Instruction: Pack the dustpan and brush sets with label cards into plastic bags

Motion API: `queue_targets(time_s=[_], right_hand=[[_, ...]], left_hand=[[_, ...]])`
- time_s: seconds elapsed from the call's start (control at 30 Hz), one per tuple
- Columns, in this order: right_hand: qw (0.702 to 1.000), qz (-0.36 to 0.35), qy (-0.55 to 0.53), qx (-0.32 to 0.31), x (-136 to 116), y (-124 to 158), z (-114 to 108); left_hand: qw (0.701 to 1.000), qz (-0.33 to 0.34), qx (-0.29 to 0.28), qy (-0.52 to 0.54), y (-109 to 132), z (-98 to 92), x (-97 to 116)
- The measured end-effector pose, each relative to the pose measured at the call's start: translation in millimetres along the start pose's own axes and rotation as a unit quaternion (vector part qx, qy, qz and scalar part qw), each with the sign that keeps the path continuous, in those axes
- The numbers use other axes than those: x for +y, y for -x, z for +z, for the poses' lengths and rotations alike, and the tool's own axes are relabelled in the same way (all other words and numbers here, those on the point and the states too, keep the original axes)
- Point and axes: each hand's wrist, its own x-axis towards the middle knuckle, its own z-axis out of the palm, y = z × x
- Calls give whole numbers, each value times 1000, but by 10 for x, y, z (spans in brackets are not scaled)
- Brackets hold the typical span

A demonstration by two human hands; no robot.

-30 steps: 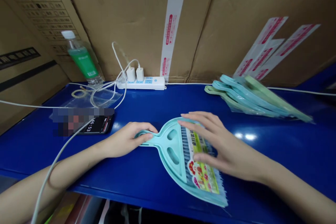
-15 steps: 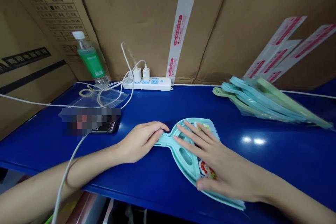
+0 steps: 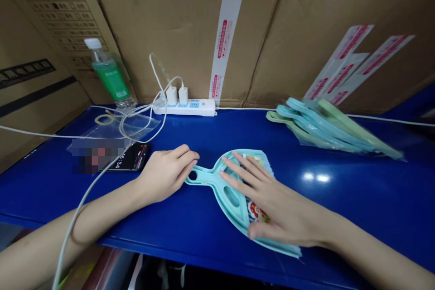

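A light teal dustpan and brush set (image 3: 228, 210) lies on the blue table, its handle pointing left and its bristles to the right. A printed label with a red cartoon figure (image 3: 255, 210) shows in its middle, partly covered. My right hand (image 3: 272, 199) rests flat across the pan and label, fingers spread. At the tip of the handle (image 3: 203, 175), my left hand (image 3: 168, 172) has its thumb and fingers pressed together. Whether it pinches the handle's edge or some clear wrapping is hidden.
Several more teal and green sets in clear bags (image 3: 326, 124) lie at the back right. A white power strip (image 3: 200, 108), a bottle with a green label (image 3: 112, 77) and a phone (image 3: 134, 158) are left of them. A white cable (image 3: 76, 215) crosses my left forearm.
My left hand has slid left along the handle to its tip, uncovering the hanging hole. My right hand stays flat on the pan. The whole view has shifted slightly.
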Motion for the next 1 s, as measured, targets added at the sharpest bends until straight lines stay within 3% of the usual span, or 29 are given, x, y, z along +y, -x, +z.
queue_targets(time_s=[0.17, 0.4, 0.5, 0.7, 1.0], right_hand=[[998, 1, 39, 57, 52, 49, -82], [997, -32, 13, 67, -195, -18, -126], [997, -32, -5, 64, -315, -26, -84], [996, 9, -66, 63, -390, -57, 1], [992, 32, -92, 80, -421, -70, 43]], left_hand=[[982, -10, 4, -187, -20, -76, -16], [908, -173, -76, -374, -59, -289, -65], [892, -206, -83, -394, -66, -336, -105], [894, -261, -95, -351, -49, -351, -178], [887, -244, -142, -365, -47, -331, -275]])
